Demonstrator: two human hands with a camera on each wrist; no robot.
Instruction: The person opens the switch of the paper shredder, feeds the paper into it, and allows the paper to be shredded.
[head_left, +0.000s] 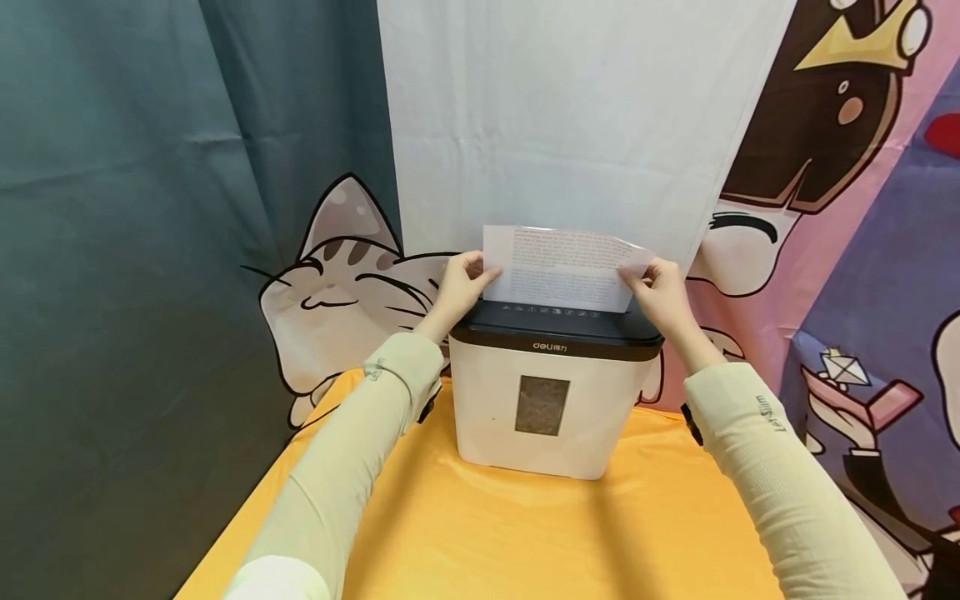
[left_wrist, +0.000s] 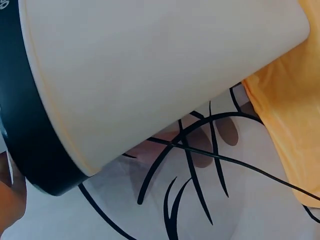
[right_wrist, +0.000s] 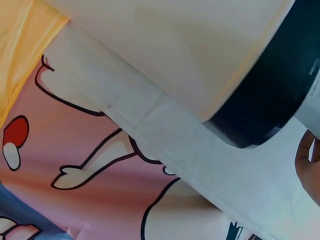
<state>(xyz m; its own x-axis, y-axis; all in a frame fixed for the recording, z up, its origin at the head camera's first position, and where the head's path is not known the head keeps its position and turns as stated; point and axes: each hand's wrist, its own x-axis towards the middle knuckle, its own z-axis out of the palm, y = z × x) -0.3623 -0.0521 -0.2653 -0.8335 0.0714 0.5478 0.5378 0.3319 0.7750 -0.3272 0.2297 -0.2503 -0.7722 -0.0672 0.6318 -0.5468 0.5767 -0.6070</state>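
A printed sheet of paper (head_left: 562,271) stands upright over a paper shredder, its lower edge meeting the black top (head_left: 555,327). My left hand (head_left: 461,287) pinches the sheet's left edge between thumb and fingers. On the opposite side my right hand (head_left: 663,293) pinches the right edge, where the upper corner bends slightly. The shredder's white bin (head_left: 480,408) has a small dark window (head_left: 542,406) in front. In the left wrist view, part of the left hand (left_wrist: 11,192) shows beside the black rim. The right wrist view catches right-hand fingers (right_wrist: 309,162) near the paper (right_wrist: 307,112).
The shredder sits on a yellow cloth (head_left: 480,533) near its back edge. Behind hang a white curtain (head_left: 570,125), a dark green one (head_left: 112,250) and cartoon-printed fabric (head_left: 765,275). A thin black line resembling a cord (left_wrist: 250,172) runs beside the shredder.
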